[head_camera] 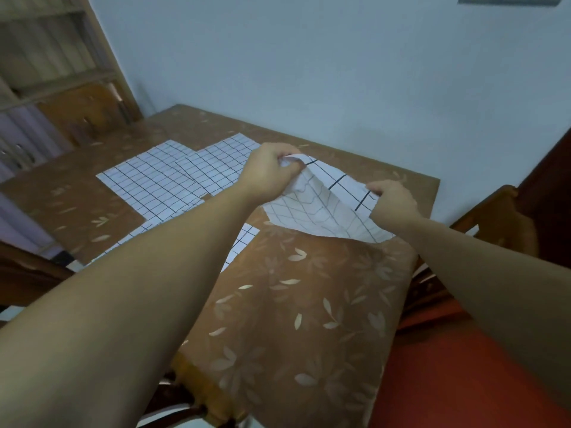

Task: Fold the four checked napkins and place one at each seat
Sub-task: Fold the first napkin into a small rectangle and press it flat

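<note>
Table [309,304], brown leaf-print cloth, fills most of the view; you're at its near end. Pale wall [340,72] runs along the table's far side. Wooden shelf unit [46,57] stands off the table's far-left corner, w/ a wooden chair [83,115] between it and the table. Second chair [500,217] sits at the table's right edge.

Napkins, all white w/ dark checks: the left napkin [148,180] and the 2nd napkin [222,162] lie flat and overlapping on the table's far-left part. The 3rd napkin [244,239] lies flat nearer the table's middle, mostly hidden under your left forearm. The 4th napkin [324,211] is lifted over the table's right-middle part, top edge stretched btwn both hands, rest hanging toward the cloth; can't tell if the low edge touches.

Your left hand [272,168] has fingers curled tight, pinching one bunched top corner. Your right hand [392,199] pinches the other top corner btwn thumb and curled fingers.
</note>
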A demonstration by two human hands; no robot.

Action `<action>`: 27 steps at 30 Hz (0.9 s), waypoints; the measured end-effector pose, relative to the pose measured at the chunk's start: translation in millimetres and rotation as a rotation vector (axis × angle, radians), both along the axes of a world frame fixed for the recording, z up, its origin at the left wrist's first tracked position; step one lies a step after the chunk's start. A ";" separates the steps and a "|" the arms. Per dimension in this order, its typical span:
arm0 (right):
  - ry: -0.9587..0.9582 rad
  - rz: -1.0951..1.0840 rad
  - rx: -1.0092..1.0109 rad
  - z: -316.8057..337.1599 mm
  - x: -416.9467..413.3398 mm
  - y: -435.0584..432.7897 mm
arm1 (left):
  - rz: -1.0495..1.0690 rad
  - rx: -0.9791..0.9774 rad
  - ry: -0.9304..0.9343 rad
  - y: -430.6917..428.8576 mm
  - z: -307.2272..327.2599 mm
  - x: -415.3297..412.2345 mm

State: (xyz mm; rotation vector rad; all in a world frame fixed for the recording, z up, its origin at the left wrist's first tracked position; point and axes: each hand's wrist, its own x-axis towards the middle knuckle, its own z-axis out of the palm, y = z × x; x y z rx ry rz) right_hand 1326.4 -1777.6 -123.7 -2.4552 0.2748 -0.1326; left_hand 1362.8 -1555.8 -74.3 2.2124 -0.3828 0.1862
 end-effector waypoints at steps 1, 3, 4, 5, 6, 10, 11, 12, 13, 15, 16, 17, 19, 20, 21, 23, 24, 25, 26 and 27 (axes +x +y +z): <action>0.036 0.034 0.099 -2.7 2.0 1.6 | 0.010 0.037 -0.013 2.9 0.8 1.1; 0.109 0.070 0.335 -5.9 9.6 7.2 | 0.057 0.116 -0.071 8.5 -0.1 5.1; 0.127 0.073 0.429 -8.0 16.3 9.6 | 0.094 0.140 -0.111 11.1 -1.8 7.9; 0.132 0.057 0.537 -6.3 20.3 13.3 | 0.132 0.142 -0.146 13.4 -4.1 11.0; 0.146 0.033 0.668 -7.1 25.1 16.1 | 0.161 0.133 -0.174 15.2 -6.7 14.1; 0.222 -0.037 0.949 -11.4 38.6 20.8 | 0.197 0.162 -0.196 18.9 -14.1 25.4; 0.228 -0.049 0.969 -8.7 37.7 23.5 | 0.193 0.163 -0.193 19.1 -14.9 28.1; 0.226 -0.052 0.997 -9.9 39.6 24.5 | 0.193 0.161 -0.189 19.3 -15.9 31.4; 0.226 -0.035 1.032 -11.8 41.2 25.1 | 0.200 0.156 -0.181 19.4 -17.1 35.0; 0.319 0.105 1.059 -14.7 39.6 24.7 | 0.234 0.156 -0.134 19.3 -20.8 42.7; 0.412 0.201 1.025 -15.7 35.3 27.0 | 0.253 0.159 -0.098 19.3 -24.1 47.2; 0.498 0.274 0.954 -20.7 32.5 29.6 | 0.266 0.162 -0.068 19.5 -28.9 52.5; 0.567 0.304 0.735 -37.1 34.1 35.8 | 0.267 0.171 -0.037 18.8 -38.4 60.0; 0.550 0.254 0.652 -45.0 36.7 39.3 | 0.259 0.161 -0.026 18.1 -43.5 62.5; 0.532 0.201 0.630 -51.5 39.5 42.6 | 0.246 0.161 -0.010 16.9 -48.3 64.6; 0.501 0.052 0.716 -60.9 46.6 45.9 | 0.234 0.239 -0.015 13.2 -60.9 68.3; 0.486 -0.035 0.780 -63.5 50.0 46.3 | 0.231 0.291 -0.042 12.5 -68.9 70.4; 0.472 -0.097 0.848 -69.9 55.7 44.4 | 0.226 0.325 -0.096 11.9 -76.5 72.1; 0.470 -0.143 0.890 -75.6 60.9 42.3 | 0.209 0.358 -0.146 11.4 -83.7 73.3; 0.447 -0.169 0.925 -82.8 66.0 40.0 | 0.180 0.408 -0.174 11.6 -91.5 74.6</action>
